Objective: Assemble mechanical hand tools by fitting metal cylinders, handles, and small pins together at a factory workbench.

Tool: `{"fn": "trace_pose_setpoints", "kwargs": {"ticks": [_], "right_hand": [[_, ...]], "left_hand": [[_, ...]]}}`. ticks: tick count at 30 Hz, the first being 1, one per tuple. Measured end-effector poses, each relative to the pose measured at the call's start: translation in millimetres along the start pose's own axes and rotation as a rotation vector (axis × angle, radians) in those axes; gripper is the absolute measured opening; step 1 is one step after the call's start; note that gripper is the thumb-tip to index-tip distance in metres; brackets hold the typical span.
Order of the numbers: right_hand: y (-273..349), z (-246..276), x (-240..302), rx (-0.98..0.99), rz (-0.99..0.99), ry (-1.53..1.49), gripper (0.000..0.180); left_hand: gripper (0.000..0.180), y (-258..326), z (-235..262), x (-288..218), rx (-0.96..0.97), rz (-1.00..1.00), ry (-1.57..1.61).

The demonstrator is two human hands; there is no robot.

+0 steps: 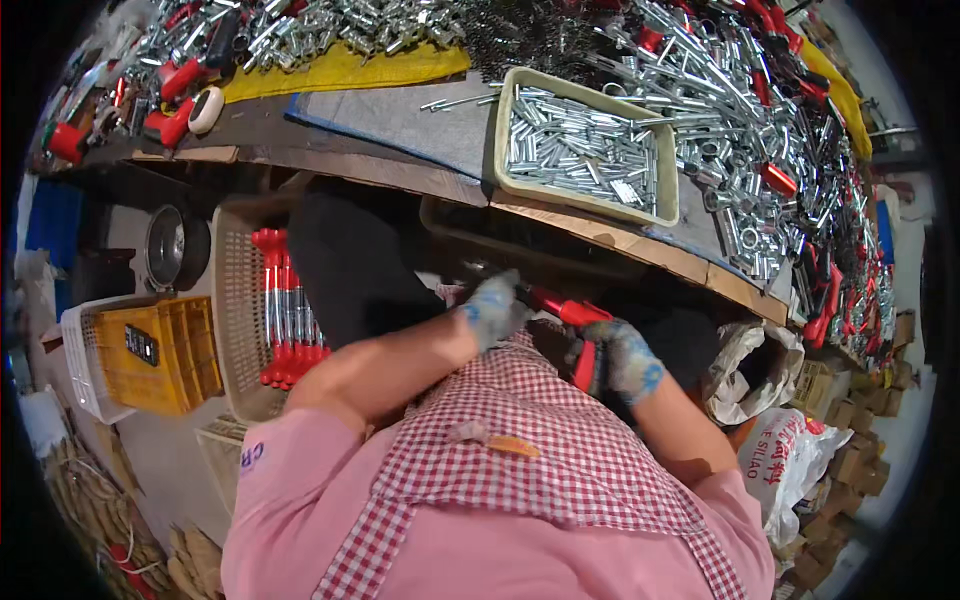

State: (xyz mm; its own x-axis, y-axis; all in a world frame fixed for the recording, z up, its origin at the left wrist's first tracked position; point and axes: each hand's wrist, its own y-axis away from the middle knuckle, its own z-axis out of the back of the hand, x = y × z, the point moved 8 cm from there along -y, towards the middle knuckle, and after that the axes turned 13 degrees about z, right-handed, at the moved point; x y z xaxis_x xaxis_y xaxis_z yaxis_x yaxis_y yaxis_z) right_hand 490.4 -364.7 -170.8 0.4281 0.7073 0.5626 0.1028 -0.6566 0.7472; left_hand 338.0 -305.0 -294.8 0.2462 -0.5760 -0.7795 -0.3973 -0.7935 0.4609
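Note:
Over my lap, my right hand [632,362], in a grey and blue work glove, is closed round a hand tool with two red handles [578,312]. One handle points toward my left hand; the other hangs below the fingers. My left hand [494,312], gloved likewise, is closed near the far left end of that tool. A small blurred metallic piece shows just above its fingers, and what they grip is hidden. Beyond both hands, on the bench, a cream tray [668,180] holds many short silvery metal pins [580,145].
The bench's wooden front edge [600,232] runs above my knees. Piles of metal parts [735,90] and red-handled pieces cover the bench. At left stand a beige basket [238,290] of long red-ended tools and a yellow crate [165,350]. Plastic bags [790,465] lie at right.

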Motion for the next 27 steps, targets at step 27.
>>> {"fn": "trace_pose_setpoints", "kwargs": {"ticks": [27], "right_hand": [[-65.0, 77.6, -79.5, -0.252, -0.007, -0.183, 0.017]], "left_hand": [[0.034, -13.4, -79.8, 79.3, 0.163, 1.089, 0.362]]}}
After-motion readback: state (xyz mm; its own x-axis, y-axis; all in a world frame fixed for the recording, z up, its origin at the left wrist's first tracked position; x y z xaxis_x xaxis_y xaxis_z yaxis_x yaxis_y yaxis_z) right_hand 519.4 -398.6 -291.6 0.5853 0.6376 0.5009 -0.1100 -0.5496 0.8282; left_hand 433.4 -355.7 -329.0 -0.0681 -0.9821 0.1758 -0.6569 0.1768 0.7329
